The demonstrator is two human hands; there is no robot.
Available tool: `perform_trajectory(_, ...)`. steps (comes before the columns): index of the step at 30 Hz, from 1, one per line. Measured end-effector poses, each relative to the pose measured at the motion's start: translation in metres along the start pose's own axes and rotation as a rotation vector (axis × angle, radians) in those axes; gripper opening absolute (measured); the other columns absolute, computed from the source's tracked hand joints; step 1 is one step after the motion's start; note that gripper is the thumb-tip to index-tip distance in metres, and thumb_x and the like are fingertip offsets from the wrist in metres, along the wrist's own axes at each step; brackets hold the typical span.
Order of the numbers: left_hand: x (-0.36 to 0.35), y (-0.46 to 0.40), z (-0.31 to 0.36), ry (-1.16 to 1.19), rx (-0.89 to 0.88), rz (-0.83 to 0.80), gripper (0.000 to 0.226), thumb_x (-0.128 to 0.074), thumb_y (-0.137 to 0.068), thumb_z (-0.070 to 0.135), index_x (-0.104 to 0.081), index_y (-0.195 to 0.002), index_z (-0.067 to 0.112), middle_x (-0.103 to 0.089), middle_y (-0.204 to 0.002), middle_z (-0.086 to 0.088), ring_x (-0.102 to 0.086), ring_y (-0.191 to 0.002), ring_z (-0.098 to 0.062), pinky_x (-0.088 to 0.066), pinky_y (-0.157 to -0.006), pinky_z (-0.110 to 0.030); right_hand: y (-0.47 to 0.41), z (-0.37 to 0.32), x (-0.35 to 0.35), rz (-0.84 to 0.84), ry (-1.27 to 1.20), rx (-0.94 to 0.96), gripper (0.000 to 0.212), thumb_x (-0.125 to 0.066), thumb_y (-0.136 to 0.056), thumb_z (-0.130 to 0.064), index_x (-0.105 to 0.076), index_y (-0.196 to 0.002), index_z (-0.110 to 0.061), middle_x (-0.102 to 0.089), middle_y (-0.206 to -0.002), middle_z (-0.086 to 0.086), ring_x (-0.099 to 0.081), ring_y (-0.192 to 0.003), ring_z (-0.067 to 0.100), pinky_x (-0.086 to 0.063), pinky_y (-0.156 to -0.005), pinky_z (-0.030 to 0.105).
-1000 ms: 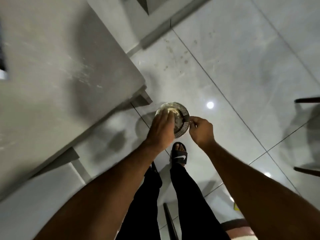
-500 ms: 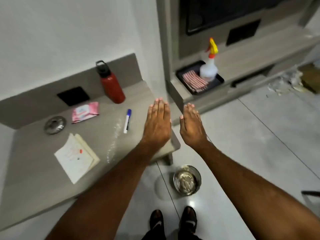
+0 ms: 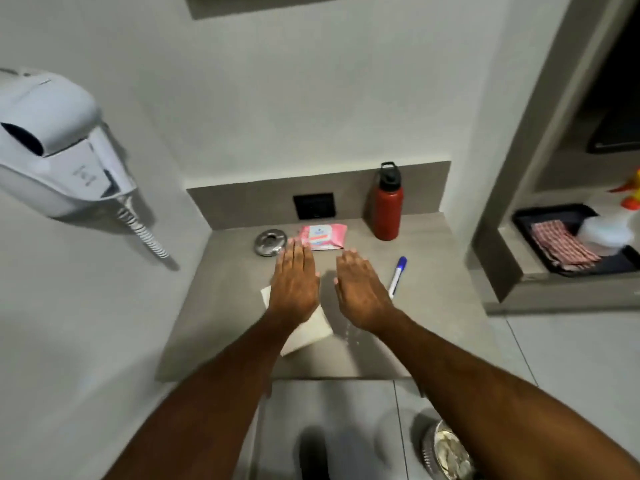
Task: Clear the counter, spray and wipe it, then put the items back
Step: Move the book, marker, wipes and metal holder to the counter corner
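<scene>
The grey counter [image 3: 433, 327] carries a red bottle [image 3: 388, 209] at the back right, a pink wipes pack [image 3: 323, 237], a round metal dish [image 3: 269, 242], a blue-capped marker [image 3: 397, 276] and white paper [image 3: 308, 332]. My left hand [image 3: 294, 289] hovers flat, palm down, over the paper, holding nothing. Beside it my right hand [image 3: 360, 294] is also flat and empty, just left of the marker. A line of white powder [image 3: 351, 336] lies on the counter under my right wrist. A spray bottle [image 3: 613, 226] and a striped cloth [image 3: 562, 245] sit in a black tray [image 3: 540, 216] on the right shelf.
A wall-mounted hair dryer [image 3: 52, 147] with a coiled cord hangs at the left. A black socket plate [image 3: 314, 206] is in the counter's backsplash. On the floor below, at the lower right, stands a metal bowl [image 3: 446, 455], partly behind my right forearm.
A second ago both hands were at the metal bowl on the floor. They let it go, rose, and now hover flat over the middle of the counter; the view turned to face the counter.
</scene>
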State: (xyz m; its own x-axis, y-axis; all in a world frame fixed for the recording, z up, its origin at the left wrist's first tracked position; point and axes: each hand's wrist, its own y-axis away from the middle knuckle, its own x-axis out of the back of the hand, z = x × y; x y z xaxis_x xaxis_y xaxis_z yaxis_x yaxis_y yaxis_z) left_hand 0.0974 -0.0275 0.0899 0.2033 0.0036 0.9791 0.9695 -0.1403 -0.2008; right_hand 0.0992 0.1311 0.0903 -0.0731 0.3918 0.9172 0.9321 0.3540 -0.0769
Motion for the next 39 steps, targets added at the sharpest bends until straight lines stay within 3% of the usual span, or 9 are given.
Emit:
perform_trajectory(5, -0.045, 0.024, -0.072, 0.020, 0.086, -0.149, 0.061, -0.022, -0.101, 0.033, -0.015, -0.150, -0.004, -0.015, -0.158, -0.027, -0.012, -0.148, -0.039, -0.008, -0.121, -0.048, -0.049, -0.039, -0.075, -0.185, 0.020, -0.112, 0.063, -0.041, -0.102, -0.029, -0.016, -0.156, -0.008, -0.015, -0.165, 0.014, -0.013, -0.152, 0.031, -0.010, -0.123, 0.041)
perform_trajectory(12, -0.089, 0.037, -0.108, 0.087, 0.033, -0.368, 0.063, -0.027, -0.102, 0.032, -0.007, -0.150, -0.005, -0.008, -0.159, -0.026, -0.004, -0.148, -0.040, 0.000, -0.121, -0.046, -0.079, -0.055, -0.131, -0.246, -0.014, -0.291, 0.053, -0.053, -0.094, -0.026, -0.040, -0.141, -0.005, -0.050, -0.143, 0.016, -0.049, -0.128, 0.032, -0.039, -0.109, 0.039)
perform_trajectory(15, -0.095, 0.039, -0.103, 0.107, 0.131, -0.385, 0.065, -0.042, -0.095, 0.031, -0.022, -0.147, -0.003, -0.032, -0.150, -0.027, -0.030, -0.139, -0.041, -0.023, -0.117, -0.045, -0.077, -0.055, -0.137, -0.315, -0.030, -0.391, 0.052, -0.057, -0.090, -0.023, -0.041, -0.137, -0.009, -0.054, -0.136, 0.013, -0.054, -0.121, 0.031, -0.045, -0.102, 0.040)
perform_trajectory(18, -0.095, 0.032, -0.090, 0.324, 0.553, -0.366, 0.059, -0.056, -0.083, 0.029, -0.041, -0.131, 0.000, -0.051, -0.125, -0.019, -0.051, -0.112, -0.032, -0.046, -0.096, -0.038, -0.084, -0.052, -0.140, -0.338, -0.029, -0.467, 0.049, -0.060, -0.087, -0.023, -0.042, -0.132, -0.017, -0.056, -0.129, 0.008, -0.054, -0.117, 0.028, -0.051, -0.094, 0.041)
perform_trajectory(22, -0.092, 0.011, -0.082, 0.743, 1.019, -0.363, 0.041, -0.065, -0.078, 0.015, -0.053, -0.114, 0.001, -0.058, -0.120, -0.017, -0.059, -0.109, -0.031, -0.051, -0.092, -0.034, -0.105, -0.040, -0.133, -0.310, -0.164, -0.559, 0.046, -0.070, -0.080, -0.019, -0.059, -0.125, -0.015, -0.065, -0.119, 0.009, -0.063, -0.106, 0.028, -0.049, -0.080, 0.029)
perform_trajectory(27, -0.076, -0.006, -0.110, 1.144, 0.982, -0.289, 0.021, -0.053, -0.093, 0.010, -0.061, -0.109, -0.001, -0.068, -0.118, -0.016, -0.065, -0.106, -0.029, -0.053, -0.086, -0.032, -0.127, -0.041, -0.118, -0.314, -0.598, -0.765, 0.008, -0.080, -0.074, -0.010, -0.073, -0.076, -0.014, -0.076, -0.090, 0.005, -0.068, -0.066, 0.012, -0.046, -0.053, 0.021)
perform_trajectory(33, -0.062, 0.000, -0.212, 1.480, 1.051, -0.274, 0.025, -0.047, -0.100, 0.017, -0.058, -0.121, 0.008, -0.069, -0.118, -0.008, -0.070, -0.098, -0.025, -0.056, -0.089, -0.044, -0.169, -0.112, -0.128, -0.330, -0.877, -0.716, 0.017, -0.079, -0.076, -0.009, -0.067, -0.072, -0.020, -0.076, -0.078, -0.002, -0.073, -0.069, 0.014, -0.059, -0.061, 0.030)
perform_trajectory(36, -0.069, 0.005, -0.258, 1.381, 1.041, -0.270, 0.026, -0.049, -0.099, 0.017, -0.060, -0.121, 0.007, -0.069, -0.121, -0.009, -0.069, -0.099, -0.024, -0.055, -0.091, -0.045, -0.181, -0.149, -0.151, -0.361, -0.925, -0.693, 0.023, -0.076, -0.075, -0.001, -0.065, -0.072, -0.021, -0.076, -0.088, 0.000, -0.069, -0.061, 0.006, -0.052, -0.048, 0.021)
perform_trajectory(39, -0.077, 0.013, -0.285, 0.891, 0.982, -0.165, 0.022, -0.057, -0.094, 0.018, -0.064, -0.112, 0.007, -0.069, -0.117, -0.009, -0.066, -0.102, -0.024, -0.056, -0.088, -0.037, -0.185, -0.182, -0.176, -0.329, -0.880, -0.680, 0.033, -0.080, -0.070, -0.003, -0.066, -0.095, -0.017, -0.071, -0.103, 0.002, -0.068, -0.079, 0.014, -0.054, -0.060, 0.023)
